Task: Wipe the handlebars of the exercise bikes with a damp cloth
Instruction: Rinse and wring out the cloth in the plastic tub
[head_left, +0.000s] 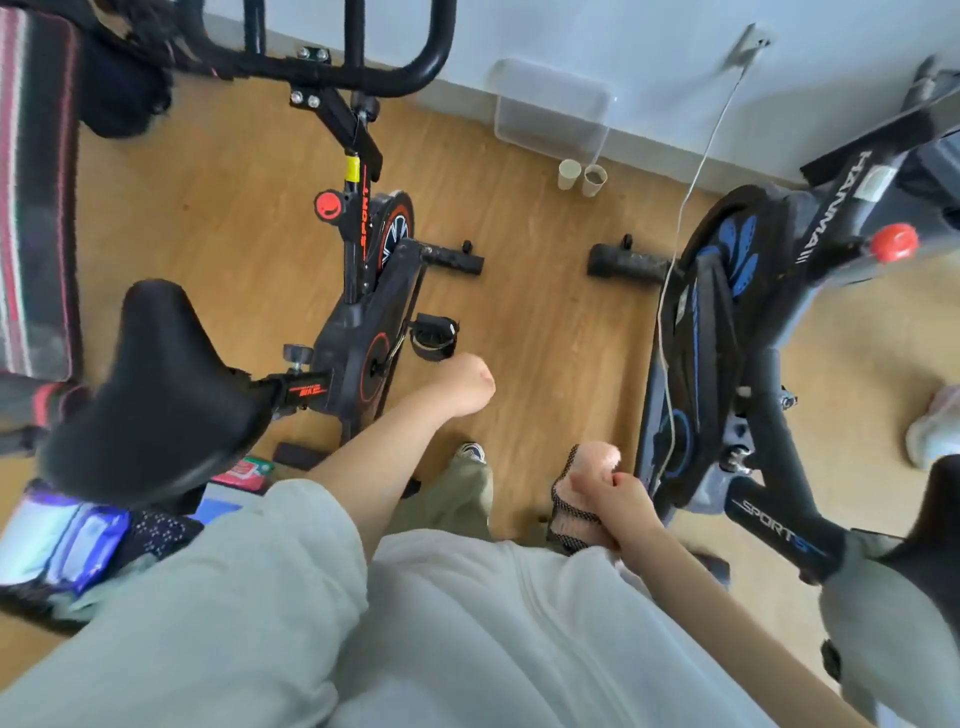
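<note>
Mia: Where is the cloth (597, 460)?

Ben: It is near us, on the right. The right hand (621, 501) has its fingers curled tight round it. The cloth is pink and fluffy, with black net on one side. It sticks up out of the fist.

Mia: What about the left hand (465, 384)?

Ben: It is curled into a fist too, but I see nothing in it. It hangs over the floor (545, 322) between the two bikes, just beside the red bike (363, 332).

Mia: Does the cloth touch a bike?

Ben: No. It is close to the blue bike (727, 312) on the right but apart from it.

Mia: Where are the handlebars (405, 78)?

Ben: The red bike's black ones are far away at the top left, well apart from both hands. I can't make out the blue bike's bars; that far right corner is blurry.

Mia: What else is there?

Ben: A black seat (150, 384) near us on the left. Two cups (594, 179) stand on the floor by the far wall, with a clear box (550, 104) just behind them.
</note>
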